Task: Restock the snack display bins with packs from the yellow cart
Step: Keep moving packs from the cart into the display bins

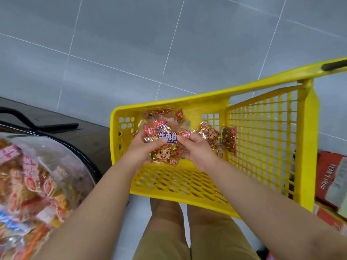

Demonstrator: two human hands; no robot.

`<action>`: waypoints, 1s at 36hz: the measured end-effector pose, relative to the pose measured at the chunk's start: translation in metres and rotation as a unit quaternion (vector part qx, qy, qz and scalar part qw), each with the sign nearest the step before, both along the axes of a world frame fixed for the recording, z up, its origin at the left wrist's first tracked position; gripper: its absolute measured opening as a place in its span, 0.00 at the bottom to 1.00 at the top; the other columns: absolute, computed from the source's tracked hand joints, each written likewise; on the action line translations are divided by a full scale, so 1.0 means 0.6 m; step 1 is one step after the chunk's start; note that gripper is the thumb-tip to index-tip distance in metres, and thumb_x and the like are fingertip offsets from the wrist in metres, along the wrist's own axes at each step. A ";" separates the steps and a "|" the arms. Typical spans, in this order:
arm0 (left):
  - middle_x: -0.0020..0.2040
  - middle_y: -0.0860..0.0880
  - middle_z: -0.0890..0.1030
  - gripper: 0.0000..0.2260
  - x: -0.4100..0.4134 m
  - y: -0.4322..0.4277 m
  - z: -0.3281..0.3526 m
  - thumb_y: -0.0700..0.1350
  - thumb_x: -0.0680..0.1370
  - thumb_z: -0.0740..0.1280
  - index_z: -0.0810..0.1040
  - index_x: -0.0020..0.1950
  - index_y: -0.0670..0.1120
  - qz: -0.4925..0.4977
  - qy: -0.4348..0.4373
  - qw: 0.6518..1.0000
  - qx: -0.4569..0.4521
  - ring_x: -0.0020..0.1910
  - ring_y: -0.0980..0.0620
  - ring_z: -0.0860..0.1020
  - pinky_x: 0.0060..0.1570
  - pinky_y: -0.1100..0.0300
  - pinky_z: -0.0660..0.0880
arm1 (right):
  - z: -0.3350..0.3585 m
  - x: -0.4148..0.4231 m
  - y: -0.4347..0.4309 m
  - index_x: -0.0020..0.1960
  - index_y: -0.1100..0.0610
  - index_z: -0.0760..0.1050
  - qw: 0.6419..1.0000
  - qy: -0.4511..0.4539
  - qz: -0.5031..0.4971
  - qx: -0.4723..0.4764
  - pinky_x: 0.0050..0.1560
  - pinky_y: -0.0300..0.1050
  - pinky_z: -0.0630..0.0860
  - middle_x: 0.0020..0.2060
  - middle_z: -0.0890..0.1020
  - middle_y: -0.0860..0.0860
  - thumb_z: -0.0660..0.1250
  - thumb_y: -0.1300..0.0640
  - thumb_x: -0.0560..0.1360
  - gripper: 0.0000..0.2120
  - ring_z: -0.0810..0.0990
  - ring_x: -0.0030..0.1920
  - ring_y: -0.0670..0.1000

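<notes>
Pack: beef cube snack pack (165, 145), held over the yellow cart (308, 117)
Fingers: left hand (144, 149) and right hand (197, 151) pinch its side edges
Handling: seems light, soft, crinkly; better grip the sealed edges

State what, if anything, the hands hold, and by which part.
A clear bag of beef cube snacks, over the yellow cart: the left hand grips its left edge, the right hand its right edge.

Ahead, snack pack (165, 136) over the cart (206, 96) (two more packs (212, 135) inside, to its right), display bin (88, 158) at left
</notes>
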State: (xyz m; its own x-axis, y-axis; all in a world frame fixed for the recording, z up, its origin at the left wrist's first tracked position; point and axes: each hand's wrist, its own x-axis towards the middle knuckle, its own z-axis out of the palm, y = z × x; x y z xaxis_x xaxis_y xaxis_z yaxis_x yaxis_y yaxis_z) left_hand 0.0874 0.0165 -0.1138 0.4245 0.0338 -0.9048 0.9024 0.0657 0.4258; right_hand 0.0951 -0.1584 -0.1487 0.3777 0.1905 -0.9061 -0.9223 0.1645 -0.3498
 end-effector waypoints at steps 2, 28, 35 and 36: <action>0.54 0.51 0.83 0.36 -0.004 -0.004 -0.009 0.51 0.57 0.83 0.73 0.62 0.53 -0.017 0.012 1.000 0.011 0.52 0.48 0.82 0.50 0.41 0.78 | -0.004 -0.004 -0.003 0.53 0.58 0.76 1.000 -0.007 0.007 -0.018 0.52 0.54 0.79 0.49 0.83 0.55 0.69 0.55 0.74 0.10 0.82 0.46 0.52; 0.55 0.48 0.83 0.25 -0.065 -0.001 -0.053 0.42 0.69 0.77 0.75 0.64 0.49 0.045 0.048 0.993 0.097 0.55 0.46 0.81 0.60 0.42 0.75 | -0.097 -0.009 -0.181 0.64 0.59 0.65 0.835 -0.090 0.243 -0.485 0.43 0.49 0.71 0.51 0.80 0.61 0.57 0.63 0.78 0.15 0.78 0.52 0.64; 0.55 0.49 0.82 0.26 -0.063 -0.012 0.002 0.45 0.69 0.77 0.75 0.65 0.50 0.029 0.042 0.994 0.092 0.53 0.48 0.80 0.55 0.48 0.77 | -0.003 -0.006 -0.170 0.67 0.55 0.69 0.938 -0.125 0.113 -0.302 0.44 0.46 0.81 0.57 0.79 0.54 0.62 0.60 0.79 0.17 0.82 0.50 0.49; 0.55 0.49 0.82 0.24 -0.060 -0.010 0.014 0.45 0.69 0.77 0.75 0.63 0.50 0.027 0.036 0.995 0.092 0.52 0.49 0.81 0.52 0.50 0.77 | 0.014 -0.005 -0.166 0.66 0.55 0.69 0.953 -0.115 0.066 -0.271 0.37 0.42 0.81 0.52 0.79 0.50 0.63 0.61 0.78 0.16 0.82 0.45 0.45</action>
